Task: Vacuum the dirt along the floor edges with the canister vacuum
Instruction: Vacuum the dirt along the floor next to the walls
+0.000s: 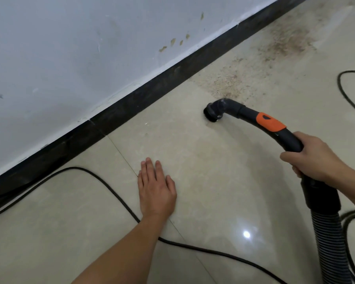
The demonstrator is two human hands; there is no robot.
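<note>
**Inspector:** Head view. Right hand (314, 158) wraps the vacuum handle (283, 136). The brush nozzle (212, 115) is down on the tile, at the near rim of the dirt (254, 68) that trails along the baseboard (152, 89).

**Assistant:** And the left hand (156, 187)?

**Inspector:** Flat, fingers straight, pressing the floor (213, 181), probably bracing a low crouch. The power cord (115, 193) passes under that forearm.

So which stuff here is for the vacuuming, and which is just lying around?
For the job: brush nozzle; handle, gripped by the right hand; ribbed hose; dirt beside the skirting.
Just there: black cable on the floor (maybe the vacuum's, cannot tell); left hand, flat on it; wall marks.
</note>
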